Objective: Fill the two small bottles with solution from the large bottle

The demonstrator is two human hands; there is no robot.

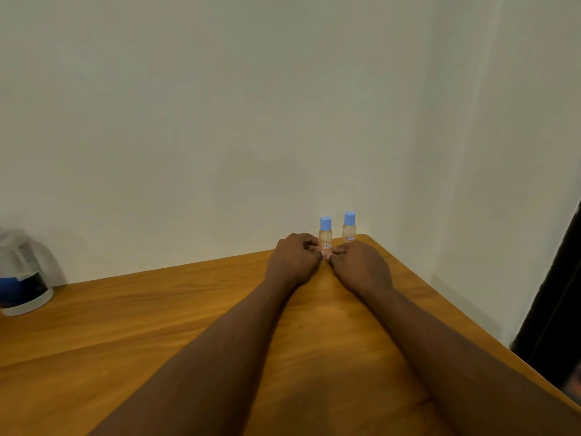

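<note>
"How was the person dressed, from where you stood?"

"I only saw the arms. The left forearm (201, 357) and the right forearm (440, 335) were bare skin from the bottom edge of the frame to the wrists."

"And the hands?"

"Bare as well. The left hand (294, 262) and the right hand (361, 267) sat just right of centre, backs toward me, with the knuckles showing as low ridges. The nails were too small to make out."

Two small bottles (325, 236) (349, 228) at one o'clock, one large bottle (23, 272) at nine o'clock, two hands (294, 262) (361, 267), one desk (125, 325)
</note>
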